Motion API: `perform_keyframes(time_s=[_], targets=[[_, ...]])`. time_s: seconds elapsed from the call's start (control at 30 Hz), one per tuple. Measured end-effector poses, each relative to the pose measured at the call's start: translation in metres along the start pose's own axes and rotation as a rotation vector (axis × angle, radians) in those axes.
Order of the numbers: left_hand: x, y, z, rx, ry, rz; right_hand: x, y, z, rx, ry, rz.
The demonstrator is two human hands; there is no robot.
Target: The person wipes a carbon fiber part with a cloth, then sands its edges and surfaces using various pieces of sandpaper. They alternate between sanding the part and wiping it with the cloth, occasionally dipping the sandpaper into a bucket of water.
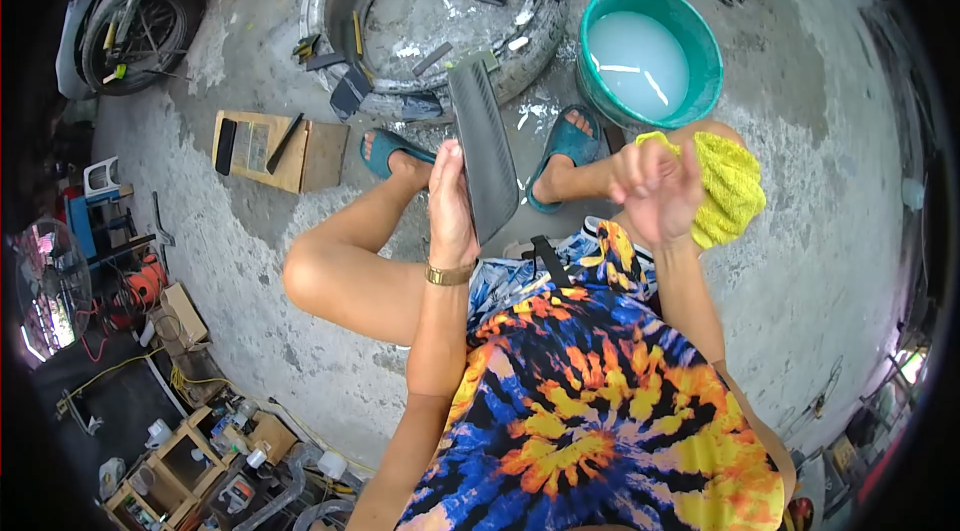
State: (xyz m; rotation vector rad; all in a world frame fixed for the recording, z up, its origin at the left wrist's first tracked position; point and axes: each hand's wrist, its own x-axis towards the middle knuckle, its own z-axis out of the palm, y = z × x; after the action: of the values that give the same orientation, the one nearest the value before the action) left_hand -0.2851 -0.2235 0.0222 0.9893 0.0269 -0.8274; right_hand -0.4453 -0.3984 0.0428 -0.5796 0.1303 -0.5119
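Observation:
My left hand (452,211), with a gold watch on its wrist, grips a dark carbon-fibre panel (487,156) along its left edge. The panel stands nearly upright in the view, its woven face to the right. Held up over my right leg, my right hand (657,189) has loosely bent, parted fingers, and no object shows in it. A yellow cloth (728,189) is draped over my right knee, just beside that hand. Beyond my feet, a teal bucket (715,61) contains cloudy whitish water.
A large tire (320,6) lies flat ahead, with dark pieces and sanding blocks on and inside it. At left stands a wooden box (325,156) bearing two dark strips. A fan (50,281), tools and cluttered shelving (180,461) line the left side.

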Motion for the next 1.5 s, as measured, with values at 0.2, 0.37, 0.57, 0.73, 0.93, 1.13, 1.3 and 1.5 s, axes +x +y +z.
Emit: perform_keyframes(time_s=[0.2, 0.37, 0.57, 0.73, 0.93, 1.13, 1.3, 1.5], targets=[[-0.010, 0.006, 0.009, -0.068, 0.044, -0.046, -0.012, 0.052, -0.039, -0.116, 0.187, 0.184], [-0.015, 0.008, 0.007, -0.033, -0.010, -0.050, -0.019, 0.081, -0.068, -0.211, 0.251, 0.346], [-0.016, 0.007, 0.000, -0.142, 0.000, -0.100, -0.017, 0.087, -0.075, -0.280, 0.294, 0.397], [-0.013, 0.007, -0.011, -0.257, -0.102, -0.132, -0.014, 0.090, -0.078, -0.314, 0.315, 0.425], [-0.008, 0.007, -0.018, -0.320, -0.007, -0.155, -0.008, 0.097, -0.074, -0.347, 0.321, 0.470], [0.010, 0.003, -0.079, -0.174, 0.230, 0.026, 0.029, 0.123, -0.069, -0.690, 0.269, 0.506], [0.014, 0.010, -0.105, -0.227, 0.464, 0.190, 0.097, 0.157, -0.018, -1.579, -0.141, -0.041], [0.015, 0.000, -0.116, -0.289, 0.459, 0.197, 0.180, 0.211, -0.004, -1.982, -0.370, -0.234]])
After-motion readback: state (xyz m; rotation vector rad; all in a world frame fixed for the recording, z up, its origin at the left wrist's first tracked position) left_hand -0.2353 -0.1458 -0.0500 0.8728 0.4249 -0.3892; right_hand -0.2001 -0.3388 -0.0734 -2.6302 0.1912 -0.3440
